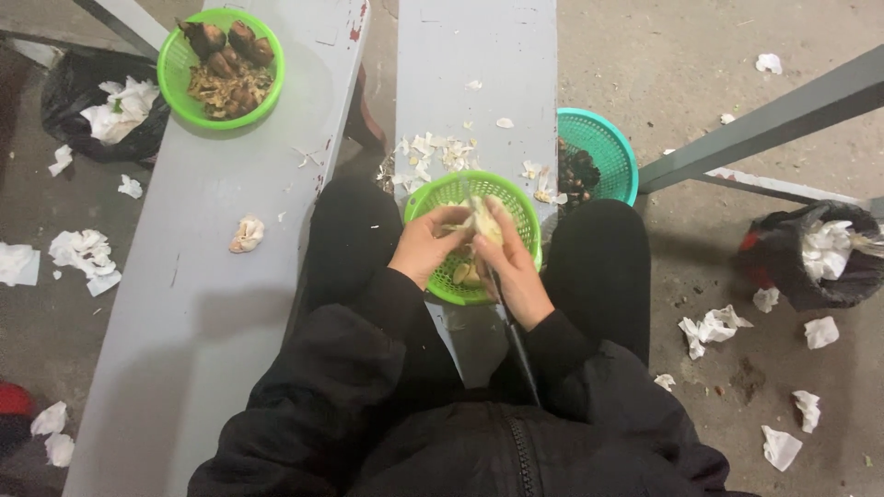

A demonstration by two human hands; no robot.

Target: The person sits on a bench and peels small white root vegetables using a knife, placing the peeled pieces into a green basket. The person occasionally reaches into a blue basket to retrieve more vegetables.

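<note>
I sit astride a grey bench (479,64) with a green plastic basket (433,198) between my knees. My left hand (425,244) and my right hand (511,267) meet over the basket. Together they hold a pale, partly peeled bulb (481,219). The right hand also grips a thin dark-handled knife (516,345) whose handle runs back toward my jacket. Pale peeled pieces lie inside the basket under my hands.
A second green basket (221,66) with brown unpeeled bulbs sits on the left bench. A teal basket (603,156) with dark pieces stands to the right. White peel scraps litter bench and floor. Black bags (810,253) hold waste at left and right. A grey metal bar (764,124) slants at right.
</note>
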